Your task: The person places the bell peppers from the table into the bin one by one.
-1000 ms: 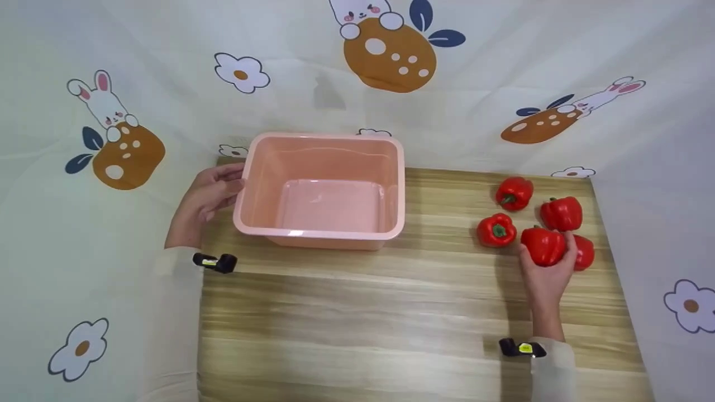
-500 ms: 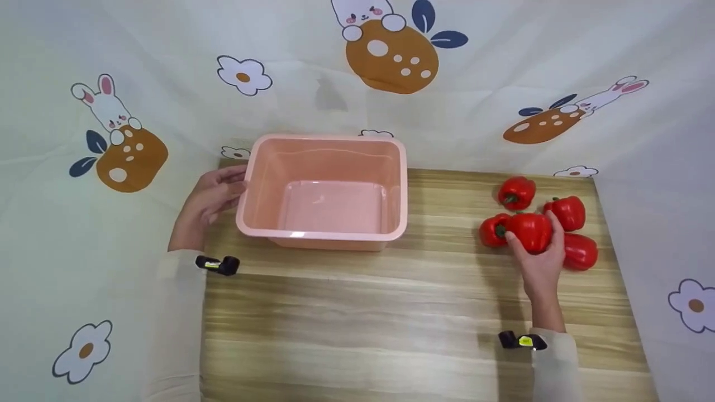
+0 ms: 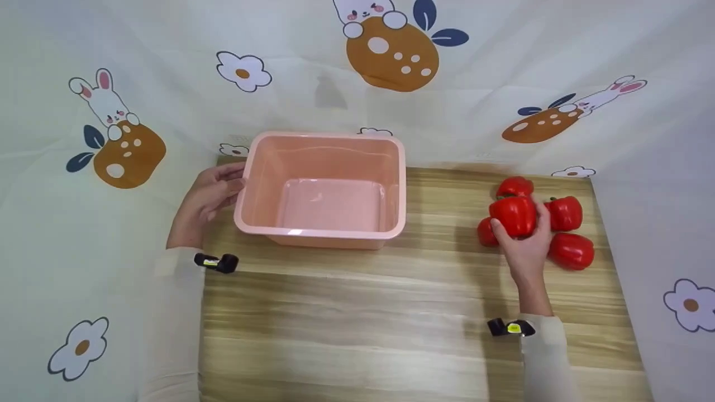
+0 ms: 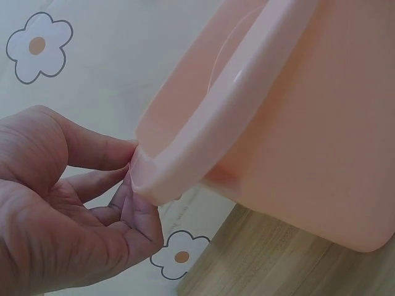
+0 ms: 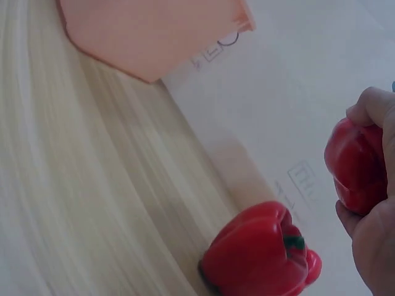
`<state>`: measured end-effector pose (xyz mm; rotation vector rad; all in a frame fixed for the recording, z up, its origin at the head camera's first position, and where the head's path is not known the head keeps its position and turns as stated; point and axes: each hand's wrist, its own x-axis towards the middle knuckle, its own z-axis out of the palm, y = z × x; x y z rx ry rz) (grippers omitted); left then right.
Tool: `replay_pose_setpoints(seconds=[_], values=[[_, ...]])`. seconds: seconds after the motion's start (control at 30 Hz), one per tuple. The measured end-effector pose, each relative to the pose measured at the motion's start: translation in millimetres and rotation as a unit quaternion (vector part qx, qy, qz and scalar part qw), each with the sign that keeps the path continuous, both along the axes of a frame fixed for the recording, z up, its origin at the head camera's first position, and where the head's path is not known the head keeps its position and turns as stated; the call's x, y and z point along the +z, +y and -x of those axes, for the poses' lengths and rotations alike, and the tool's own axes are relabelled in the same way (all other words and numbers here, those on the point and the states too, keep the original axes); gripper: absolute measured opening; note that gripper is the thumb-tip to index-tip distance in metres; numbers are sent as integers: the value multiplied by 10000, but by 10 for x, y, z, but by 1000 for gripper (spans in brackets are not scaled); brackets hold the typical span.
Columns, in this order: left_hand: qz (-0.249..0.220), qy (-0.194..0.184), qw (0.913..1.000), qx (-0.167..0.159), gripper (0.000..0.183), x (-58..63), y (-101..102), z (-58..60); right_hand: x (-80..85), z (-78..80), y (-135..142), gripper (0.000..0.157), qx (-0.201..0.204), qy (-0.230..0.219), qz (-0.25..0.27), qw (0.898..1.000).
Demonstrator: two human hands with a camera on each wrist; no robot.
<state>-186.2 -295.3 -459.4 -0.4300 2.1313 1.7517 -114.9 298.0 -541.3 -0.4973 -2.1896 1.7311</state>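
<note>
A pink plastic basin (image 3: pixel 335 239) stands toward the back of the table, left of the middle. My left hand (image 3: pixel 208 192) is at its left rim; in the left wrist view, the fingers and thumb of that hand (image 4: pixel 80 216) pinch the rim (image 4: pixel 185 154). Over on the right, my right hand (image 3: pixel 528 245) grips a red bell pepper (image 3: pixel 513 215) between thumb and fingers, raised above the others. In the right wrist view this pepper (image 5: pixel 358 163) is partly covered by the hand. One pepper (image 3: pixel 487 232) beneath it is mostly hidden.
Other red bell peppers lie around the right hand: one behind (image 3: pixel 514 185), one to the right (image 3: pixel 565 213) and one nearer the front (image 3: pixel 572 251). Patterned cloth (image 3: pixel 296 106) hangs behind the wooden table (image 3: pixel 357 324) and along both sides.
My right hand has carried its bell pepper left and toward the back, away from the front-right pepper and over the left ones. The left hand stays at the basin's rim.
</note>
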Motion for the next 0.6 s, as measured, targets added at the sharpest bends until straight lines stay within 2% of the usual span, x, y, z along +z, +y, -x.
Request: replay_pose_setpoints(seconds=[0.17,0.33,0.6], values=[[37,-44,10000,-16,59,-13,-14,-15,65,81,-125,85,162,57,116,9998],[59,-156,9998,71,60,10,-1,-14,115,163,-225,80,551,295,218,9978],[189,-189,9996,92,61,36,27,-7,227,271,-347,82,1096,133,262,9935]])
